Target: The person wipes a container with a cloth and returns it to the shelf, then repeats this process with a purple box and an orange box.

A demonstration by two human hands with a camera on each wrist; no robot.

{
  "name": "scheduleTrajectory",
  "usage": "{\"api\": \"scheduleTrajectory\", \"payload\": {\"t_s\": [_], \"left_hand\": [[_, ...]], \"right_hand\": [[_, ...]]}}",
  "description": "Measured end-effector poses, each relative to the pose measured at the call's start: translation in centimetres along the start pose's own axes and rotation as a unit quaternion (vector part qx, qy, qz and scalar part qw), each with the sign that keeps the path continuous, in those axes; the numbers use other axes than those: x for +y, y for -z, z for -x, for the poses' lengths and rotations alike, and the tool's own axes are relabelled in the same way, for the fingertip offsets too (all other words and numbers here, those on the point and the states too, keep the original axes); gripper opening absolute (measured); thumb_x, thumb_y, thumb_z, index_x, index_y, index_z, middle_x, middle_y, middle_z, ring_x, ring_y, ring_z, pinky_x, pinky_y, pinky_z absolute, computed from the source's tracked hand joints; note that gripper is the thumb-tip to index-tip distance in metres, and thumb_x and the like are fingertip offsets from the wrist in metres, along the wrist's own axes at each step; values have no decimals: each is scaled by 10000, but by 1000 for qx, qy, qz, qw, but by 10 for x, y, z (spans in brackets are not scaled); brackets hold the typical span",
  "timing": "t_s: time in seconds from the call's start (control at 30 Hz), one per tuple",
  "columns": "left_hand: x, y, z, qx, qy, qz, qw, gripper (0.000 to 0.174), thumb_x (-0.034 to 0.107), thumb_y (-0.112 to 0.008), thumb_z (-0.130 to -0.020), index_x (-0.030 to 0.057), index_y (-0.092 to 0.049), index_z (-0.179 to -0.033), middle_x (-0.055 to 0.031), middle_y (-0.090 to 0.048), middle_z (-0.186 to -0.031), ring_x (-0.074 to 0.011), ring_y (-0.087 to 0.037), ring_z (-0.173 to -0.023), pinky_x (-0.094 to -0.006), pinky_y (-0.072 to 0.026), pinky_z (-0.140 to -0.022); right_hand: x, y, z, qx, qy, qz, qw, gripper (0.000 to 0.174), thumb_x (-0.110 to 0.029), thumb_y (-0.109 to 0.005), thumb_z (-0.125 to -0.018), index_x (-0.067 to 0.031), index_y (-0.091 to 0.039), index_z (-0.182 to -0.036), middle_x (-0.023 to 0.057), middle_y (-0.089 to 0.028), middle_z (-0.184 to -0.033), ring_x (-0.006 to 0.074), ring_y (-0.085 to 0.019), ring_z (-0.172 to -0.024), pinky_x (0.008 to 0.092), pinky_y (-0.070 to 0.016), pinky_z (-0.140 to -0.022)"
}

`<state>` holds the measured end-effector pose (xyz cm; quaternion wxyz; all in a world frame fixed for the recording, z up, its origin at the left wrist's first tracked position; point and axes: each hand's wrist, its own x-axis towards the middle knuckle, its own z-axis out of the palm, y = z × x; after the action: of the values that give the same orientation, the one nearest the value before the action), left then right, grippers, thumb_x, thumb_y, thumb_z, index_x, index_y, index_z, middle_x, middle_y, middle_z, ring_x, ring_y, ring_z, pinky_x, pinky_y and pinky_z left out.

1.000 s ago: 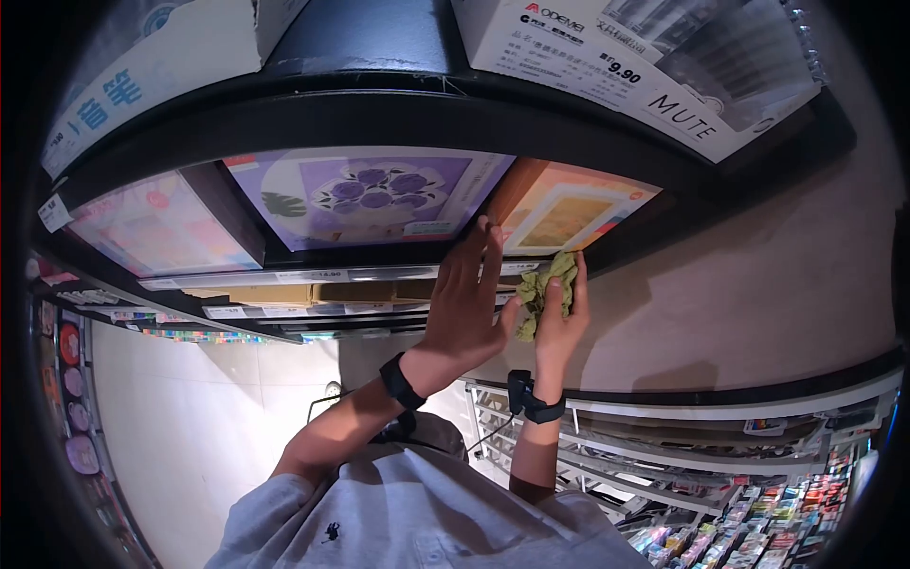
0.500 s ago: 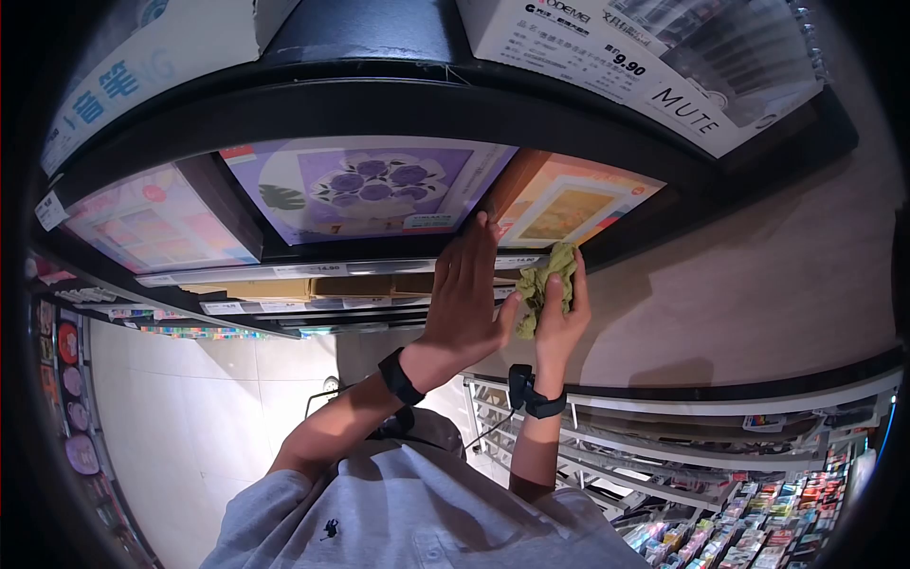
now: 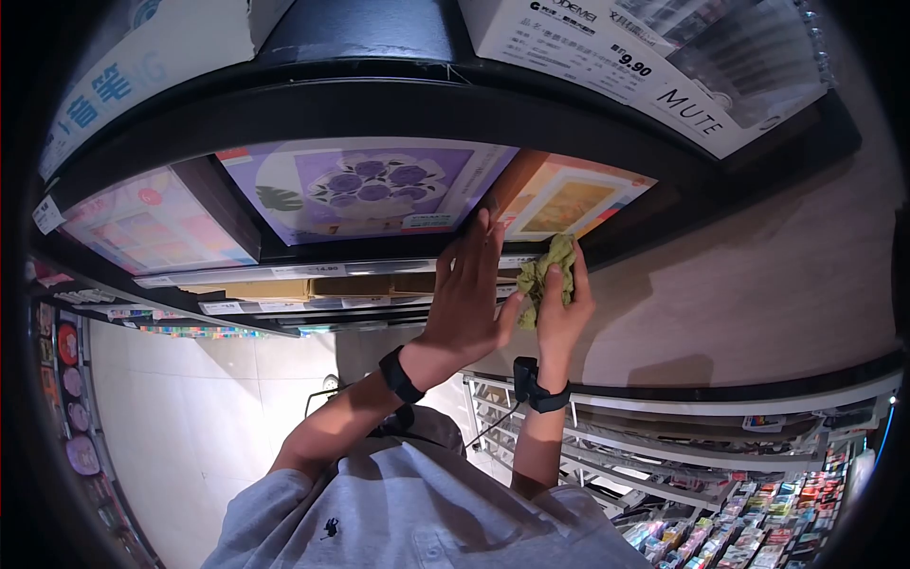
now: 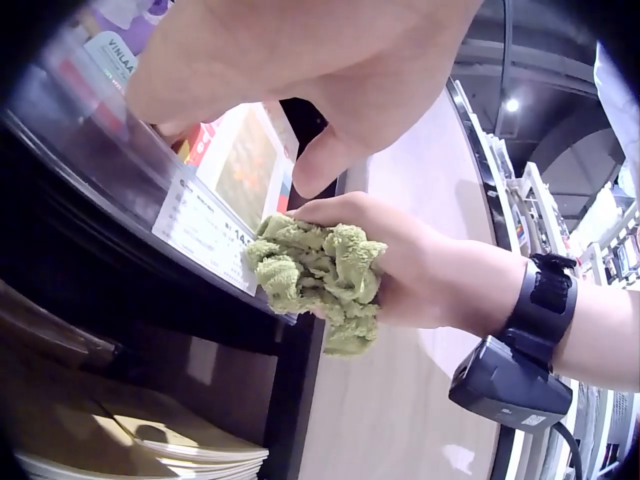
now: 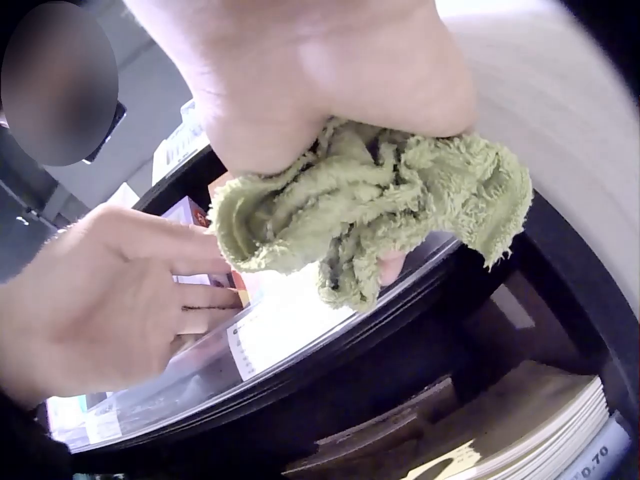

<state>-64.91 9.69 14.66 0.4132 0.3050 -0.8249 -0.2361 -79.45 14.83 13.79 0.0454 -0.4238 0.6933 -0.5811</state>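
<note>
My right hand (image 3: pixel 566 308) grips a crumpled green cloth (image 3: pixel 547 280) at the shelf's front edge, close by the orange framed-picture box (image 3: pixel 567 207). In the left wrist view, the fuzzy cloth (image 4: pixel 318 278) bunches out of the fist beside a white price label (image 4: pixel 205 232). My left hand (image 3: pixel 466 299) reaches over the same edge with its fingers extended. Its fingertips lie between the purple rose-picture box (image 3: pixel 379 190) and the orange box. The right wrist view shows the left hand (image 5: pixel 120 300) with its palm side visible and nothing held.
A pink box (image 3: pixel 142 218) stands farther left on this black shelf (image 3: pixel 398 109). White display cartons (image 3: pixel 607 71) sit on the level above, and brown paper goods (image 4: pixel 150 420) lie on the level below. Behind the right arm is a white rack (image 3: pixel 664 417) of small goods.
The right hand and its cloth have shifted slightly forward toward the orange box. My left hand stays in nearly the same place.
</note>
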Motion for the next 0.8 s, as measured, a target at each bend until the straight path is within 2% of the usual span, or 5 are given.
{"api": "scheduleTrajectory", "payload": {"t_s": [0.33,0.47,0.53,0.63,0.8], "left_hand": [[-9,18,26,5,-6,48,999,667,152,-677,-832,-27,-368,-1396,-278,-276,-1530,-429,-329,-1382,-519,-236,-1114],[-14,49,45,21,-25,85,996,359,83,-686,-803,10,-584,-1139,-228,-528,-1334,-406,-495,-1247,-491,-382,-1031],[-31,61,66,-52,3,102,993,259,54,-694,-790,26,-634,-1040,-164,-654,-1135,-358,-613,-1087,-445,-481,-921],[-58,70,96,-11,65,64,996,184,32,-693,-782,28,-661,-964,-137,-693,-979,-332,-669,-927,-402,-533,-809],[-96,107,147,-6,226,44,973,176,-7,-647,-807,12,-649,-982,-150,-682,-910,-304,-675,-823,-370,-532,-756]], "right_hand": [[18,9,30,50,-28,-16,998,266,-61,-544,-918,67,-633,-1134,118,-680,-1089,164,-602,-976,297,-457,-915],[34,7,47,17,1,-67,998,264,9,-478,-834,61,-632,-1043,113,-683,-1028,172,-606,-959,297,-454,-910],[40,4,58,-10,-14,-49,999,298,21,-460,-812,62,-634,-1049,117,-678,-1051,178,-608,-965,297,-453,-916],[18,-9,71,-111,-77,-57,989,383,26,-442,-802,50,-636,-1132,134,-670,-1119,189,-614,-1011,297,-450,-937],[14,-34,94,-184,-108,-112,971,434,27,-434,-788,57,-631,-1173,142,-679,-1128,208,-621,-1077,307,-443,-979]]}}
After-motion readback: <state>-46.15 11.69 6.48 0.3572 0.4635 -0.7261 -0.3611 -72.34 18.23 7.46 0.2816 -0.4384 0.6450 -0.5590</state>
